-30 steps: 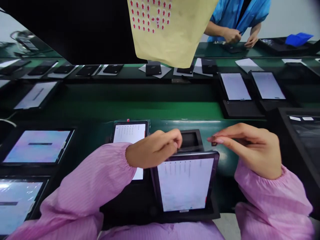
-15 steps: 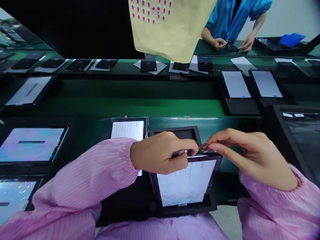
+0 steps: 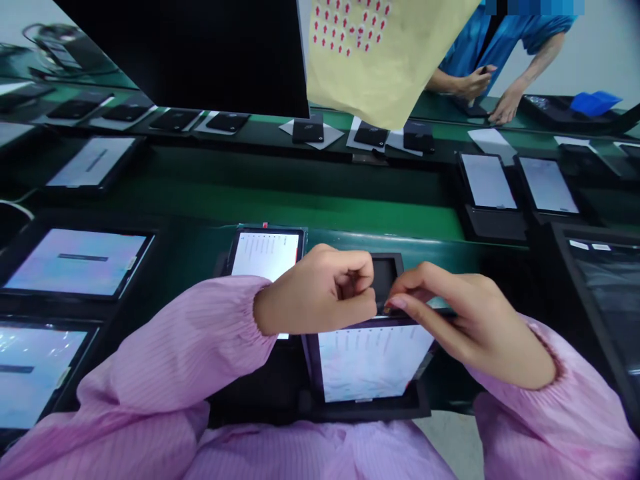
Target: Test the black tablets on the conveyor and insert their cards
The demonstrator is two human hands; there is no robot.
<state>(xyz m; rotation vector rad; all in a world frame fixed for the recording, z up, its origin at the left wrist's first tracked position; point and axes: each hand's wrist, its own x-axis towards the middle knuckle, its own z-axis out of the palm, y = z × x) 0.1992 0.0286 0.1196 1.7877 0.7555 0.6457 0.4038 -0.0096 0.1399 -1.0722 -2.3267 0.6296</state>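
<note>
A tablet [image 3: 373, 367] with a lit white screen stands tilted up in a black tray [image 3: 423, 402] before me. My left hand [image 3: 320, 293] is closed at the tablet's upper edge, its fingers curled inward; what they hold is hidden. Thumb and forefinger of my right hand [image 3: 465, 320] pinch a tiny dark, copper-tinted piece [image 3: 387, 309], too small to name, at that same edge. Both hands' fingertips nearly meet there. Beyond them lies a black tray with a recess [image 3: 385, 277]. Left of it is a second lit tablet [image 3: 263, 253], partly covered by my left sleeve.
More lit tablets [image 3: 80, 260] lie at the left, and two others [image 3: 487, 180] at the back right. Dark devices on white sheets [image 3: 307, 130] line the far shelf. A black panel [image 3: 200, 53] and yellow sheet [image 3: 380, 80] hang overhead. A co-worker in blue [image 3: 515, 40] works opposite.
My right hand has moved left to the tablet's upper edge, bringing the small piece close to my left hand. My left hand has shifted slightly right along the edge. The tablet remains tilted up.
</note>
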